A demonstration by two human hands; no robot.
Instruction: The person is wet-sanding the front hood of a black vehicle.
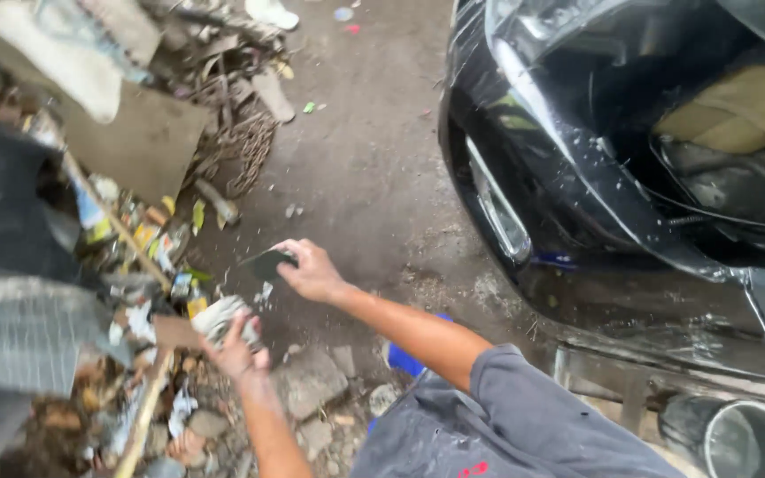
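Landmark: the rubbish heap (126, 265) along the left edge of the ground (365, 159); everything is placed relative to it.

Far left, at the heap's outer side, a dark bundle (2, 212) w/ a grey ribbed sheet (19, 336) just below it; on the heap's top, a pale sack (55, 53) over a brown board (143, 142); a long wooden stick (117, 226) runs diagonally across the heap's middle, over scraps of wrappers & paper; a rusty wire tangle (241, 146) sits at the heap's upper right corner.

At the heap's lower right edge, left hand (236, 350) is closed round a crumpled grey-white rag (223, 317), fingers wrapped over it, rag touching the litter; broken stone slabs (312, 381) lie just right of that hand, at the heap's foot.

Right of the heap, near its edge, right hand (312, 273) is raised above the ground, fingers pinching a flat dark piece (267, 264) by its end; what the piece is — can't tell; forearm runs down-right to a grey sleeve (524, 416); a bit of blue (405, 358) shows under the arm.

Well apart from the heap, across the bare ground, a black car (595, 159) fills the right side, wet, w/ a tan cloth (741, 111) inside; a metal bucket (737, 438) stands below the car, farthest from the heap.
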